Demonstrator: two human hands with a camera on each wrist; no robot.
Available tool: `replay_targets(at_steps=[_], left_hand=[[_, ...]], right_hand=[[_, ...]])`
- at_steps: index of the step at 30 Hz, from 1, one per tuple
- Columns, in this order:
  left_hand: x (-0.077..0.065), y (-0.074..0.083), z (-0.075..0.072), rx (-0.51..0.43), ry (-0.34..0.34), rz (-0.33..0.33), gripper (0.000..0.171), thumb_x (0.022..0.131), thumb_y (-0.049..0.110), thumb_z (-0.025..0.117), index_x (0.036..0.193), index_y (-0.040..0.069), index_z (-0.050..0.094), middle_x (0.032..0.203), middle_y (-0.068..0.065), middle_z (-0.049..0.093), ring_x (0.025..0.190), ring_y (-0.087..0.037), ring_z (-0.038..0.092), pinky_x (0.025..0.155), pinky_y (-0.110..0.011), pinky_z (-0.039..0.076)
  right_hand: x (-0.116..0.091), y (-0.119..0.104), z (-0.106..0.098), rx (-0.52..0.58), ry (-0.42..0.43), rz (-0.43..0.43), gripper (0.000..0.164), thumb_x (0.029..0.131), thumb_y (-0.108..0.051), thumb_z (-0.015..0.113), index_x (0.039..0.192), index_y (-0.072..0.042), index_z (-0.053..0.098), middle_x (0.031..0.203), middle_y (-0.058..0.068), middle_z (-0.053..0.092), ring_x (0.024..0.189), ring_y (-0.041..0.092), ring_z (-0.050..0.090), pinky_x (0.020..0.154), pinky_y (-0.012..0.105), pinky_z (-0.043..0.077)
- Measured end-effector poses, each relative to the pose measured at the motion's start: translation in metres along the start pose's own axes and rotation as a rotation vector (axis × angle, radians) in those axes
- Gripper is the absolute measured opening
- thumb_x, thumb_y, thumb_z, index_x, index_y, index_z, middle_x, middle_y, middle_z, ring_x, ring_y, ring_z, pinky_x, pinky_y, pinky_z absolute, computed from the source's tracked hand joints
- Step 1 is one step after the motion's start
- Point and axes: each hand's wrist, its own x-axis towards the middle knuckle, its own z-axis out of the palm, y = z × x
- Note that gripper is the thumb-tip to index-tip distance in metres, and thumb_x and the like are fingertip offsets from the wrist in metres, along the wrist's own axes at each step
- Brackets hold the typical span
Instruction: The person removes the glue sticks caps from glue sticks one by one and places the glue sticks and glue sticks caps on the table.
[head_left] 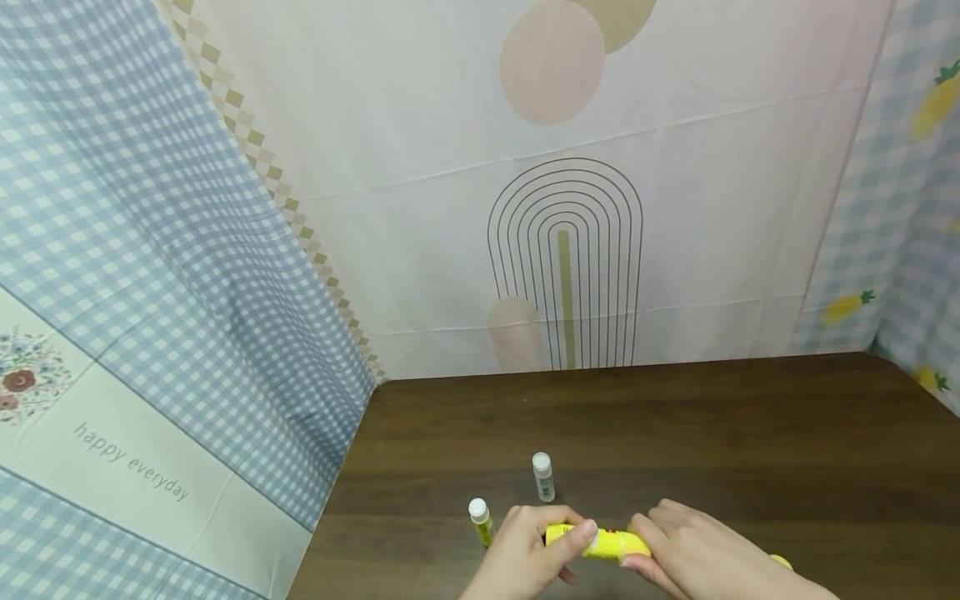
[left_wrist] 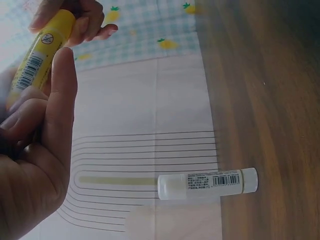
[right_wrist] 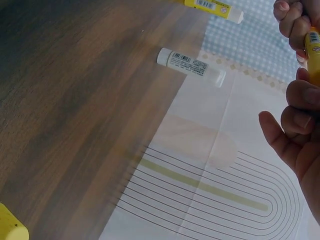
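Observation:
Both hands hold a yellow glue stick point(head_left: 609, 544) lengthwise between them, above the table. My left hand point(head_left: 521, 550) grips its left part, the thumb lying along the barrel. The fingers of my right hand point(head_left: 678, 542) pinch its right end, which is plain yellow. In the left wrist view a barcode shows on the barrel of the glue stick point(left_wrist: 37, 60). Just beyond the hands a white glue stick point(head_left: 544, 479) stands upright. To the left of the left hand is a yellow glue stick with a white cap point(head_left: 481, 521), its lower part hidden behind that hand.
A yellow object point(right_wrist: 11, 225) stands on the table by the right forearm, mostly hidden in the head view. The dark wooden table point(head_left: 712, 442) ends at a patterned white cloth point(head_left: 420, 250) at the back. A blue checked cloth point(head_left: 187, 208) hangs along the left side.

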Motion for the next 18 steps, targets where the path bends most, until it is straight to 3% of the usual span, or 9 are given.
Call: replay_targets(at_steps=[4, 8, 10, 12, 15, 18], left_hand=[[0.001, -0.004, -0.001, -0.004, -0.009, 0.048, 0.026, 0.103, 0.026, 0.06, 0.099, 0.005, 0.075, 0.09, 0.005, 0.072, 0.051, 0.002, 0.062, 0.049, -0.026, 0.055], [0.002, -0.009, -0.001, 0.099, 0.007, 0.196, 0.021, 0.103, 0.025, 0.061, 0.102, 0.01, 0.075, 0.086, 0.006, 0.071, 0.061, 0.008, 0.057, 0.054, -0.018, 0.053], [0.002, -0.009, 0.001, 0.201, 0.01, 0.298, 0.018, 0.102, 0.026, 0.062, 0.107, 0.014, 0.074, 0.091, 0.006, 0.072, 0.069, 0.01, 0.056, 0.059, -0.014, 0.051], [0.003, -0.009, 0.002, 0.265, -0.003, 0.371, 0.018, 0.101, 0.027, 0.063, 0.112, 0.016, 0.073, 0.1, 0.007, 0.073, 0.079, 0.01, 0.057, 0.066, -0.011, 0.051], [0.002, -0.009, 0.003, 0.317, -0.027, 0.443, 0.023, 0.099, 0.025, 0.066, 0.119, 0.015, 0.071, 0.107, 0.006, 0.072, 0.09, 0.008, 0.059, 0.07, -0.01, 0.051], [0.002, -0.01, 0.003, 0.325, -0.015, 0.474, 0.028, 0.096, 0.023, 0.07, 0.122, 0.013, 0.07, 0.103, 0.004, 0.071, 0.089, 0.007, 0.059, 0.069, -0.009, 0.05]], right_hand=[[0.002, -0.002, -0.002, 0.097, -0.064, 0.055, 0.023, 0.099, -0.034, 0.067, 0.086, -0.026, 0.049, 0.077, -0.025, 0.031, 0.068, -0.008, 0.033, 0.059, 0.007, 0.028], [0.003, 0.001, -0.011, 0.456, -0.26, 0.205, 0.015, 0.103, -0.025, 0.061, 0.093, -0.027, 0.05, 0.075, -0.025, 0.033, 0.063, -0.009, 0.037, 0.054, 0.013, 0.037], [0.003, 0.004, -0.018, 0.628, -0.345, 0.266, 0.008, 0.104, -0.021, 0.057, 0.1, -0.027, 0.054, 0.078, -0.025, 0.042, 0.066, -0.008, 0.044, 0.055, 0.017, 0.042], [0.003, 0.007, -0.024, 0.731, -0.4, 0.274, 0.008, 0.105, -0.021, 0.055, 0.108, -0.027, 0.058, 0.085, -0.023, 0.052, 0.073, -0.007, 0.051, 0.059, 0.019, 0.046], [0.004, 0.01, -0.03, 0.759, -0.43, 0.226, 0.015, 0.104, -0.02, 0.057, 0.117, -0.025, 0.062, 0.1, -0.021, 0.06, 0.084, -0.005, 0.056, 0.066, 0.02, 0.048], [0.004, 0.01, -0.032, 0.671, -0.411, 0.209, 0.007, 0.103, -0.026, 0.06, 0.109, -0.028, 0.063, 0.093, -0.024, 0.057, 0.078, -0.006, 0.054, 0.063, 0.018, 0.047]])
